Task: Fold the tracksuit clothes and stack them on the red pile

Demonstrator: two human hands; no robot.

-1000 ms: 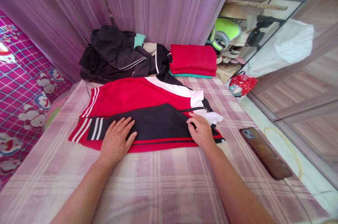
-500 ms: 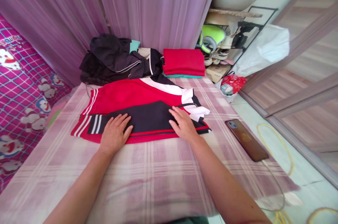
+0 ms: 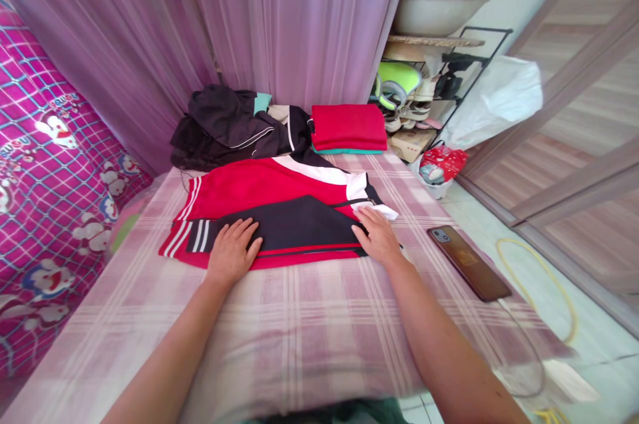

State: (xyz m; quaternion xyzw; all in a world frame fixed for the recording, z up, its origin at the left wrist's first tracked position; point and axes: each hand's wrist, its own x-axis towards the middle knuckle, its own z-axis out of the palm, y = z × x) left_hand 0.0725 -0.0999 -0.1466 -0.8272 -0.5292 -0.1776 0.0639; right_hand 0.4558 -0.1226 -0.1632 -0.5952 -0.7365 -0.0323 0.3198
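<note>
A red, black and white jacket (image 3: 239, 186) lies spread on the checked bedspread, with striped cuffs and hem at its left. One black sleeve (image 3: 294, 224) is laid lengthwise across its near side. On the cuff end of that sleeve rests my left hand (image 3: 233, 251), palm down with the fingers a little apart. My right hand (image 3: 377, 234) lies flat near the collar end, its fingertips by the white part and zip. Neither hand grips the cloth.
Behind the jacket are a heap of dark clothes (image 3: 224, 124) and a folded red stack (image 3: 348, 128). A phone (image 3: 469, 263) with a cable lies at the right edge of the checked bedspread (image 3: 319, 331). Beyond stands a shoe rack (image 3: 479, 61).
My right hand has slid rightward along the sleeve toward the collar. My left hand stays near the cuff. The camera view has shifted slightly.
</note>
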